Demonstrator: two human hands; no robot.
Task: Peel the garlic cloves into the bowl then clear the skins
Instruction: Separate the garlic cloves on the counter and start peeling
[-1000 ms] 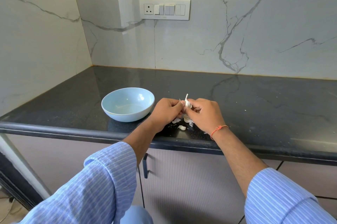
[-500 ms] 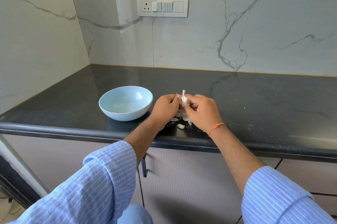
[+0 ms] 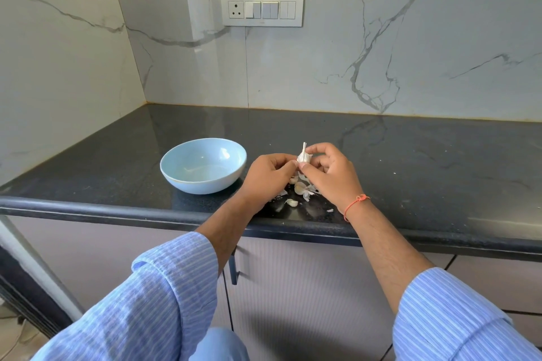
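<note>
Above the dark countertop (image 3: 410, 161), just right of the blue bowl (image 3: 203, 165), the left hand (image 3: 268, 177) and right hand (image 3: 333, 172) pinched a garlic bulb (image 3: 303, 156) between their fingertips, its stem upright, loose skins (image 3: 302, 189) scattered directly beneath, the left hand nearer the bowl.

Black countertop (image 3: 410, 161), marble wall (image 3: 381, 37), switch panel (image 3: 262, 9), cabinet handle (image 3: 233, 268) below counter edge.

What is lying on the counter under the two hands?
Under the left hand and right hand, garlic skins and one loose clove lie on the black counter. Anything directly beneath the palms is covered.
</note>
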